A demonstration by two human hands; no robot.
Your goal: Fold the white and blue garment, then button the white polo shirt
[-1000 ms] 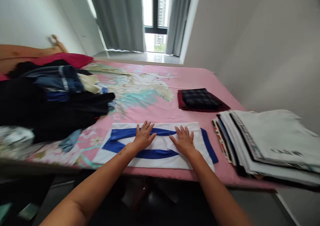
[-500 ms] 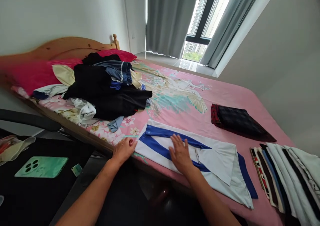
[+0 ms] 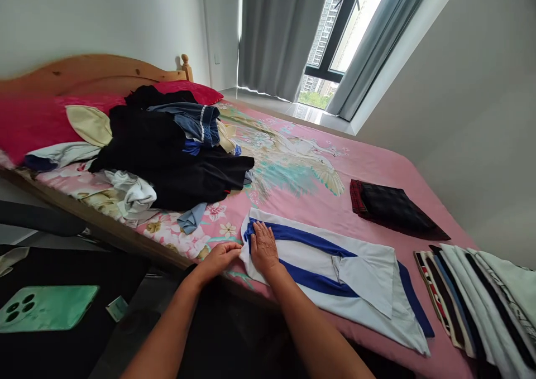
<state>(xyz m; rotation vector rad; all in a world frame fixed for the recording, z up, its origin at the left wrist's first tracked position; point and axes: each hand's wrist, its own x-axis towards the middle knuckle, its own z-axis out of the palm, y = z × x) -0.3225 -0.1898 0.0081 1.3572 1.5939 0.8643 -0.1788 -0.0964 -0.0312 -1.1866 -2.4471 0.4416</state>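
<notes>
White-and-blue folded cloth garment [image 3: 310, 256] lies along the near edge of a pink, flower-printed bedsheet [image 3: 372, 156], right before the person I'm watching. Call it the clock's centre: at its nine o'clock end the bare left hand [image 3: 218, 263] clamps thumb and fingertips on the white edge; the right hand [image 3: 264, 248] lies flat, fingers close together. A green phone [image 3: 58, 307] sits at nine, a mixed-colour stack of folded clothes [image 3: 481, 295] at three; farther off, a folded dark plaid cloth [image 3: 393, 205] between one and two, a jumbled, mostly black clothes pile [image 3: 154, 147] at ten.
</notes>
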